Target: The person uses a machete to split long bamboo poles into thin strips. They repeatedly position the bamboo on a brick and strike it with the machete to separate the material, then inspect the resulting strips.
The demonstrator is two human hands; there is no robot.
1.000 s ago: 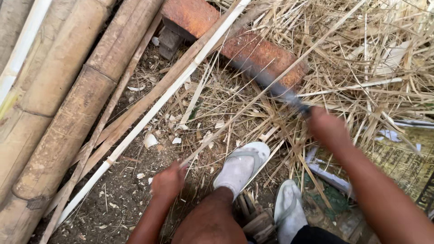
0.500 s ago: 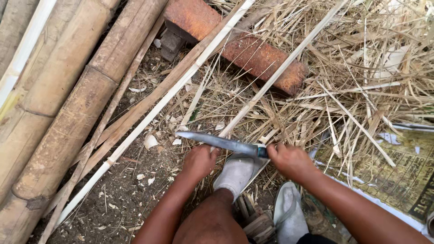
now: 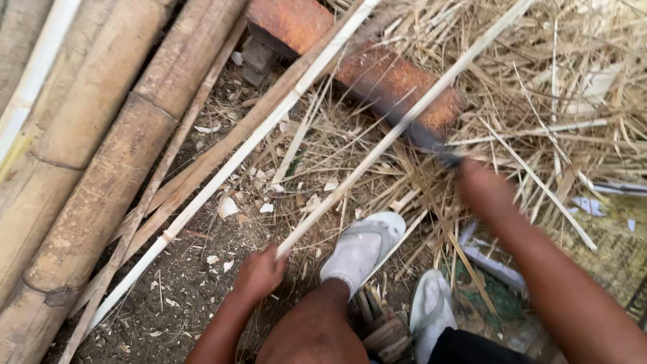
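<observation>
Gripping the near end of a long pale bamboo strip [image 3: 404, 125], the left hand [image 3: 259, 273] is clenched around it. Thin, straight and cream-coloured, the strip slants up over straw. The right hand [image 3: 482, 185], blurred, grasps a dark blade [image 3: 431, 141] beside it.

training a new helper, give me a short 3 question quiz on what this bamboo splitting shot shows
1. True or false: the left hand grips the near end of a thin pale bamboo strip.
2. What does the right hand hold? A) a blurred dark blade B) a hammer C) nothing
3. Fill in: the thick bamboo poles lie on the ____ side of the picture.

Key
1. True; the strip runs up and away over the straw.
2. A; the blade is motion-blurred, near the rusty orange block.
3. Left.
</observation>
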